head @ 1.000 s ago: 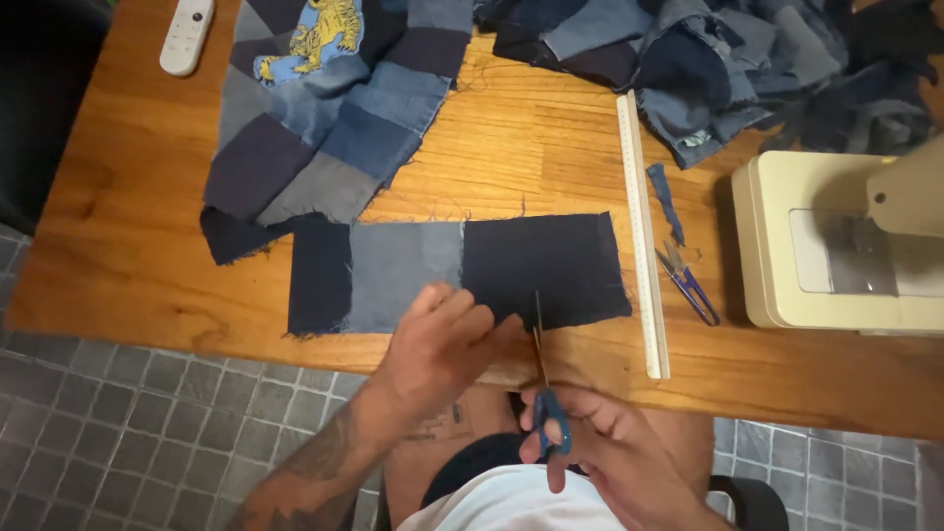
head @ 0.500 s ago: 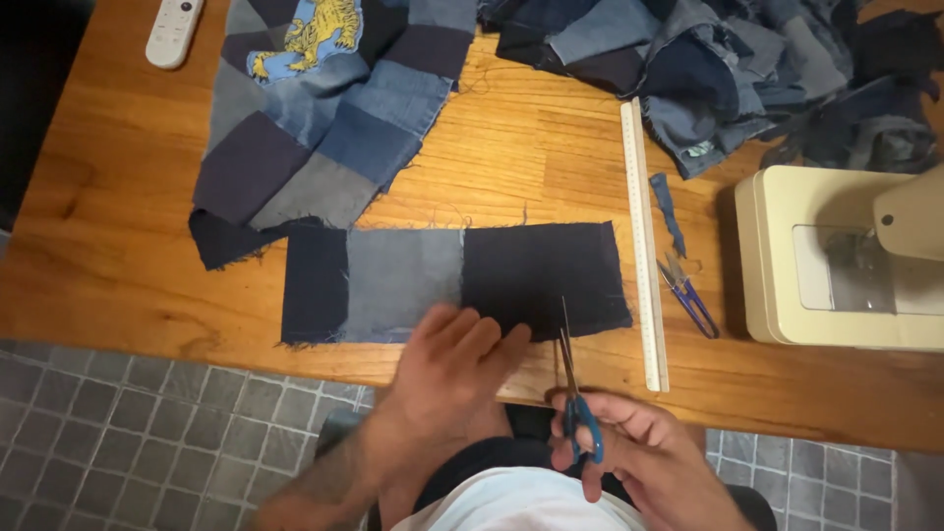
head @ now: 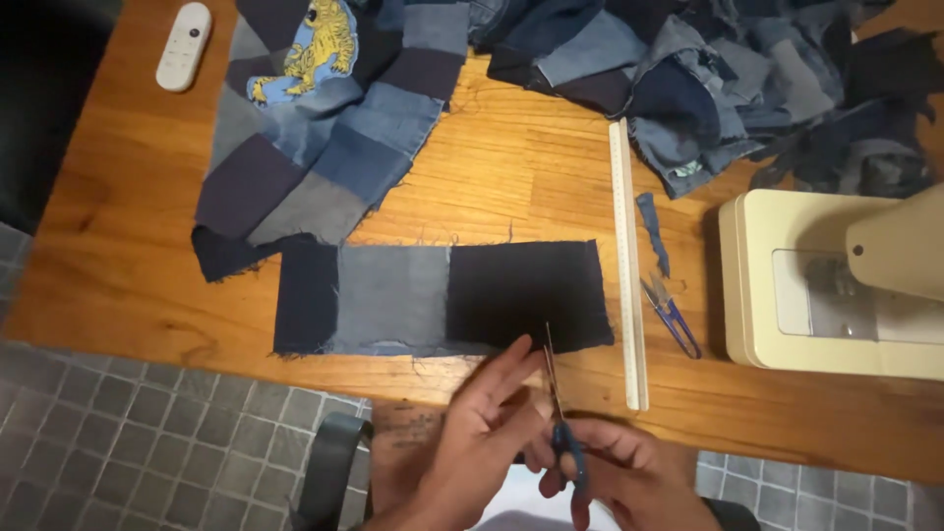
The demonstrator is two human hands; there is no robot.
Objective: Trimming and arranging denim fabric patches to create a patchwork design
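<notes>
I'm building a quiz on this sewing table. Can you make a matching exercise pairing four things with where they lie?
Things:
1. remote
2. ruler
3. thread snips
4. scissors

Places:
A. between ruler and sewing machine
B. in the right hand
C. table's far left corner
D. right of the denim strip

Pairs: 1-C, 2-D, 3-A, 4-B

Right hand [head: 629,477] holds scissors [head: 560,423] by denim strip [head: 442,297].

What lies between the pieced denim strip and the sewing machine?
Head view: a long white ruler, then small blue thread snips and a denim scrap, before the sewing machine; denim strip.
</notes>
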